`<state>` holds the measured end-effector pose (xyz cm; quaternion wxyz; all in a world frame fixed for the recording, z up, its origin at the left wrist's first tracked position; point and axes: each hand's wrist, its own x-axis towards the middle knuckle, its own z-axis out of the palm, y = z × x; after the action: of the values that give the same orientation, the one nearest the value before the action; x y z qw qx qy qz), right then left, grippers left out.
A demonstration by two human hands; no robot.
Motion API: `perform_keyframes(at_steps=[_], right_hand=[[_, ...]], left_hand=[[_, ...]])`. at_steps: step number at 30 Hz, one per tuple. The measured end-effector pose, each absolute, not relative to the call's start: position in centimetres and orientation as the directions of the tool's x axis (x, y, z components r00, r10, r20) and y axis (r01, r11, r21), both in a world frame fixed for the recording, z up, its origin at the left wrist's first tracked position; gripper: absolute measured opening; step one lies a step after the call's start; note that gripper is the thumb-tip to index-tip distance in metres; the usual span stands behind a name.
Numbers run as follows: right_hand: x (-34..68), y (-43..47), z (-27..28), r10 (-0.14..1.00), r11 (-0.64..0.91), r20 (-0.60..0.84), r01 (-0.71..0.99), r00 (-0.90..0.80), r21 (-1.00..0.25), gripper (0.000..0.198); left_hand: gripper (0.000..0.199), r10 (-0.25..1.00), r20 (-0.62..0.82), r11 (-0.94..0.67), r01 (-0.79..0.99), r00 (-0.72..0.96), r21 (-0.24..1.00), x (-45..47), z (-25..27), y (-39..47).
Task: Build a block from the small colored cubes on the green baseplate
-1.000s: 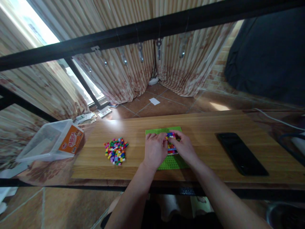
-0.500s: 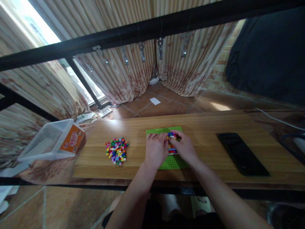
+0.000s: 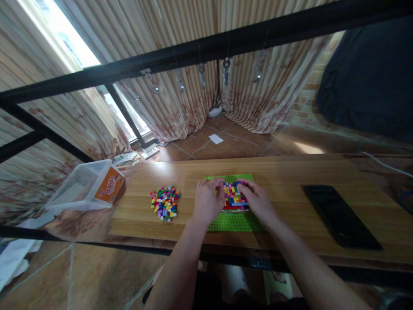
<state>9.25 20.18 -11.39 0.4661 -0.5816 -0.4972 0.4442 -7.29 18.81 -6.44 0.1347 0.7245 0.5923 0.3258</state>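
Note:
A many-coloured build of small toy bricks (image 3: 235, 199) lies on a green studded baseplate (image 3: 229, 223) in the middle of the board. At the build's left side is my left hand (image 3: 209, 201), its fingers bent and its thumb apart from the index finger; no brick shows between them. My right hand (image 3: 258, 200) reaches over the build's upper right edge, thumb on top and fingers round the far corner. Whether a loose brick is under those fingertips is hidden. To the left lies a pile of loose coloured bricks (image 3: 165, 204).
A black phone-like slab (image 3: 342, 216) lies on the wooden board (image 3: 284, 172) at the right. At the left stands a clear plastic box (image 3: 75, 193) with an orange label. A dark metal bar (image 3: 180, 54) crosses in front of the curtains.
My hands have drawn apart from over the build, uncovering more of its top. The camera view has shifted slightly, so the board and items appear further right.

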Motion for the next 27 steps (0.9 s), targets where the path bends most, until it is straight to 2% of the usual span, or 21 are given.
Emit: perform_keyframes(at_steps=[6,12,14,20,27], right_hand=[[9.3,20.2,-11.5,0.989,-0.106,-0.077,0.239,0.130,-0.965,0.048],[9.4,20.1,-11.4,0.988,-0.101,-0.062,0.293,0.140,-0.951,0.052],[9.4,20.2,-11.5,0.988,-0.095,-0.055,0.297,0.142,-0.950,0.052],[9.2,20.2,-11.5,0.986,-0.121,-0.098,0.172,0.137,-0.977,0.052],[9.6,20.3,-11.7,0.976,-0.173,-0.164,0.051,0.145,-0.984,0.048]], left_hand=[[0.025,0.969,0.240,-0.098,0.800,-0.059,0.593,-9.6,-6.5,19.6],[0.019,0.968,0.250,-0.167,0.817,0.030,0.552,-7.5,-7.1,18.9],[0.025,0.972,0.231,-0.165,0.810,0.038,0.563,-6.7,-7.3,18.7],[0.041,0.996,0.067,-0.088,0.797,0.059,0.598,-5.8,-7.5,18.5],[0.040,0.997,0.030,-0.070,0.791,0.066,0.607,-5.9,-7.2,18.6]])
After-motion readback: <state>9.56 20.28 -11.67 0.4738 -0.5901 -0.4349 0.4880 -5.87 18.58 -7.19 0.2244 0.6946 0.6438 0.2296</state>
